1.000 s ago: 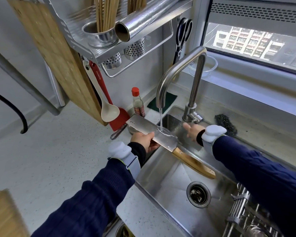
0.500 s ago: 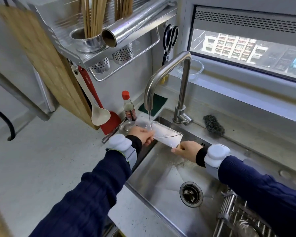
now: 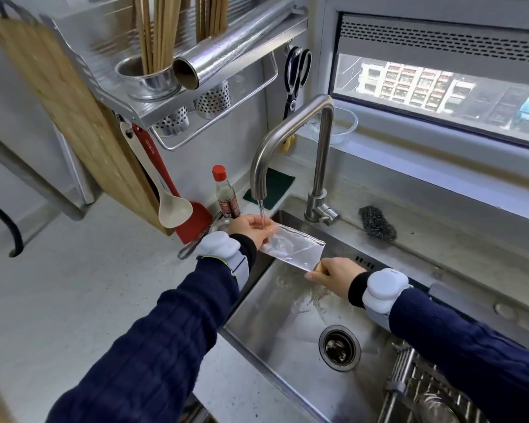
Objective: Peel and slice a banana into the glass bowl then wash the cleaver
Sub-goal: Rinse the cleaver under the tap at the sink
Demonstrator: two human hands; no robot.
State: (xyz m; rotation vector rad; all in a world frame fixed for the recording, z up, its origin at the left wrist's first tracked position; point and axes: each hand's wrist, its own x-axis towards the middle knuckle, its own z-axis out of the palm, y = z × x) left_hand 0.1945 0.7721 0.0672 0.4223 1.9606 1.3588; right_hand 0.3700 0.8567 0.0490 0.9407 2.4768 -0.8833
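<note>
cleaver (image 3: 290,248) handle hidden inside right grip (image 3: 330,277), bottle (image 3: 225,193) label too small to read, dish rack (image 3: 409,389) cut off below

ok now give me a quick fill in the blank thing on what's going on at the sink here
1. The right hand grips the cleaver by its ____.
2. The left hand holds the blade's far end under the ____ running from the faucet.
3. The bottle standing beside the sink has a ____ cap.

Missing words: handle; water; red
</note>
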